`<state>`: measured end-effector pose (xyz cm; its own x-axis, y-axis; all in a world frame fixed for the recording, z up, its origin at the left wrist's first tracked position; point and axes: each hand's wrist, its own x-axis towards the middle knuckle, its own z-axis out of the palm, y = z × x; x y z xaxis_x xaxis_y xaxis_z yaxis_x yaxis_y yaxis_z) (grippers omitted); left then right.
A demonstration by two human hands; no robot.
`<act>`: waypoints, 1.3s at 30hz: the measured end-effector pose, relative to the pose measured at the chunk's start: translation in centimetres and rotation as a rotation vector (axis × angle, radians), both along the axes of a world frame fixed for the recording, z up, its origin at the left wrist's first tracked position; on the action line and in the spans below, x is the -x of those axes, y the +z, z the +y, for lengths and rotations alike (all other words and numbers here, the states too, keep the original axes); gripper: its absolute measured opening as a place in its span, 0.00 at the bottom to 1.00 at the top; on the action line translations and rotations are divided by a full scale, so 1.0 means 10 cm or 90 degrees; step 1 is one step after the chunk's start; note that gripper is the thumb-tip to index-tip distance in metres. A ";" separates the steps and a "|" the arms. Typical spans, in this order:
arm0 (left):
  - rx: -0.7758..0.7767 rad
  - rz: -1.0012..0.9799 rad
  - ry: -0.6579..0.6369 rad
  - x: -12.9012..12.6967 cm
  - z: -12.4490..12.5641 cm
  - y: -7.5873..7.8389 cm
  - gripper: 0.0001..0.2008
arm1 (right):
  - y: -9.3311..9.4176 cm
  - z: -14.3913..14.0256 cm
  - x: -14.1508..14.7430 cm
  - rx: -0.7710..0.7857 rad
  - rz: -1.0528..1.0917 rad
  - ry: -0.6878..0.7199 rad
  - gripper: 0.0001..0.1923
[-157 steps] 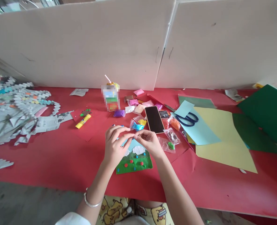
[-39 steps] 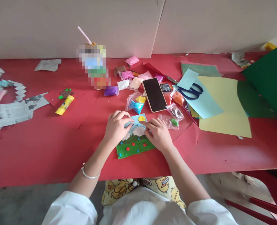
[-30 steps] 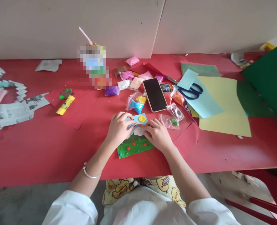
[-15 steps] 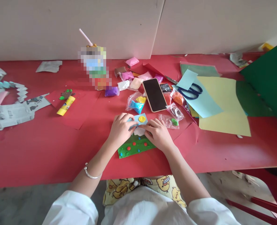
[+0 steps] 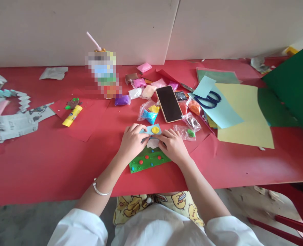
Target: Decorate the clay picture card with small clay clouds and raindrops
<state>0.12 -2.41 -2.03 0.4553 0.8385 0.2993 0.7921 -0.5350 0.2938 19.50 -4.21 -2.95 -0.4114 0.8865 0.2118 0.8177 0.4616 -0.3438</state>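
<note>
Blue-and-green card (image 5: pixel 145 163) needs light fingertip pressure; left hand (image 5: pixel 132 140) and right hand (image 5: pixel 174 146) converge over it, grip indiscernible.

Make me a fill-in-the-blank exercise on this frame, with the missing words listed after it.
1. The left hand and right hand are over the craft picture; the round disc just beyond their fingertips is coloured ____.
2. The bracelet is on the person's ____ wrist.
3. The screen of the phone is coloured ____.
4. From the person's side, the scissors lie to the ____ of the phone.

Missing words: yellow; left; black; right.
</note>
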 end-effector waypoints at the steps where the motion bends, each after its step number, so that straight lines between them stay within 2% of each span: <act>1: -0.002 0.002 -0.003 0.00 0.00 0.00 0.06 | 0.00 0.00 0.00 0.001 -0.001 -0.001 0.19; 13: -0.024 -0.020 0.045 -0.08 0.01 -0.06 0.02 | 0.01 0.01 0.02 0.017 0.010 -0.005 0.18; 22: -0.003 -0.015 0.096 -0.09 -0.06 0.01 0.02 | -0.01 0.01 0.05 0.027 0.054 0.009 0.18; 30: -0.018 -0.041 0.110 -0.12 -0.07 -0.03 0.03 | -0.02 0.02 0.07 0.012 0.088 0.005 0.16; 33: -0.013 -0.037 0.114 -0.12 -0.08 -0.03 0.03 | 0.09 0.11 0.10 -0.029 0.096 -0.018 0.16; 36: -0.034 -0.050 0.116 -0.10 -0.06 -0.01 0.05 | 0.21 0.31 0.18 -0.082 0.080 -0.050 0.15; 39: -0.085 -0.104 0.142 0.01 0.01 0.03 0.08 | 0.28 0.58 0.30 -0.085 0.029 -0.083 0.24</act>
<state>0.04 -2.34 -1.70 0.2011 0.8610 0.4671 0.8428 -0.3951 0.3654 16.54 1.62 -0.13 -0.2818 0.8948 0.3462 0.8589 0.3961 -0.3245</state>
